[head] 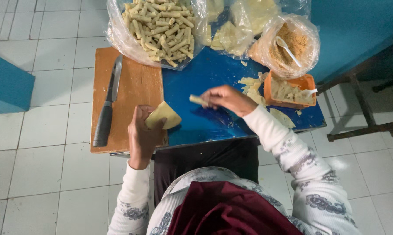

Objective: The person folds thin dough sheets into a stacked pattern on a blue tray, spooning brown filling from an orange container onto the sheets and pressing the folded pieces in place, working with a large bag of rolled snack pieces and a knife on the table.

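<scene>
A knife [108, 102] lies on the wooden cutting board [135, 87].

Dim, cool and even, without hard shadows. Soft glare on the glossy blue worktop [214, 82] and the clear plastic bags [118, 35]. Slightly soft everywhere; lines bent near the edges.

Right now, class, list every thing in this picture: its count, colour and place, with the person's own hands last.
Wrapper sheet: one, pale yellow, in left hand.
Rolled piece: one, pale yellow, in right hand.
Knife: one, black handle, on wooden board.
Wooden board: one, brown, left of blue table.
Blue table: one, centre.
Bag of rolls: one, clear, top.
Bag of crumbs: one, clear, white spoon inside, top right.
Orange tub: one, right.
Left hand: holding sheet.
Right hand: holding roll.
</scene>
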